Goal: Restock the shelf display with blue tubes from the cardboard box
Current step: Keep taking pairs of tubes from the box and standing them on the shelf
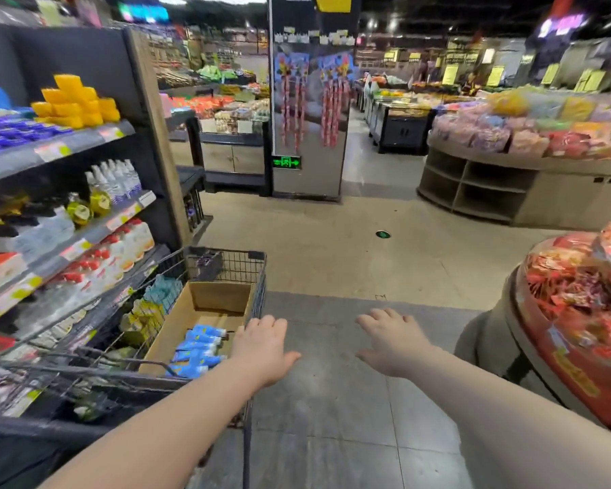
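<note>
I see the blue tubes (200, 351) lying in a loose pile at the near end of the cardboard box (205, 312), caps pointing right; the far half of the box floor is bare. The box sits inside a wire shopping cart (226, 266) parked just right of the shelf display (60, 220), on the left of my view. Beside the box, on its left within the cart, are some pale teal and yellowish packs, too blurred for me to identify.

My left hand (261, 347) is spread flat, fingers apart and gripping nothing, palm down over the cart's right edge next to the tubes; I cannot tell whether it touches the rim. My right hand (392, 342) is also spread and empty, hovering over the grey floor (332, 400), well apart from the cart.

The shelves carry white bottles with red caps on a lower tier, clear bottles and yellow-green ones above, and yellow packs on the top tier. At near right stands a round bin (575, 322) of red-wrapped goods. Farther off I see a mirrored pillar (309, 135) and produce stands.
</note>
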Tool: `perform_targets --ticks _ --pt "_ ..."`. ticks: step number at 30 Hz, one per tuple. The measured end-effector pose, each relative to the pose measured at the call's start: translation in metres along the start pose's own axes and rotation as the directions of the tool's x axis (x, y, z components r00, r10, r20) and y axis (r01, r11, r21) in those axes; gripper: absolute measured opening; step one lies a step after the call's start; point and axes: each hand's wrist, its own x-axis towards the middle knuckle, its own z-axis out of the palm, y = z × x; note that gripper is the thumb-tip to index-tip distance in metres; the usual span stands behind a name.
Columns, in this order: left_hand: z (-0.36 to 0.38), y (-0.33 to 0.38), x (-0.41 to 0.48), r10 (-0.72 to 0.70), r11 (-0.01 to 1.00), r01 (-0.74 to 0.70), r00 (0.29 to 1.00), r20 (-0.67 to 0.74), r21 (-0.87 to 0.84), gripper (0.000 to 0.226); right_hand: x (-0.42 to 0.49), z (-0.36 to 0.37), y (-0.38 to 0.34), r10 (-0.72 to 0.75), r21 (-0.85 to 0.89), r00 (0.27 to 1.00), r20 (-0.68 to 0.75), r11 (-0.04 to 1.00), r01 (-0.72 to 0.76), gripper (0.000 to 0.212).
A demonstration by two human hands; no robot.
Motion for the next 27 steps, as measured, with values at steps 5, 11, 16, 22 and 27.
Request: perform_targets --ticks 5,11,16,22,27 --pt "-0.002 0.013 0.069 -0.139 0.989 0.140 0.990 0.039 -0.050 0.054 0.086 -0.022 0.043 -0.125 -0.048 0.991 0.050 0.991 0.128 0.061" --pt "0.003 0.000 0.114 -0.300 0.948 0.307 0.950 0.084 -0.085 0.054 0.179 -0.030 0.044 -0.286 -0.067 0.955 0.072 0.954 0.291 0.061" --pt "0.011 -0.049 0.140 -0.449 0.881 0.462 0.884 0.134 -0.099 0.057 0.248 -0.031 0.008 -0.422 -0.073 0.902 0.088 0.901 0.429 0.055" --pt "0.035 -0.125 0.185 -0.545 0.810 0.569 0.820 0.174 -0.143 0.058 0.338 -0.035 -0.047 -0.526 -0.120 0.843 0.112 0.835 0.537 0.056" --pt "0.053 -0.193 0.215 -0.609 0.746 0.647 0.759 0.231 -0.157 0.065 0.421 -0.041 -0.098 -0.561 -0.173 0.806 0.187 0.789 0.589 0.058"
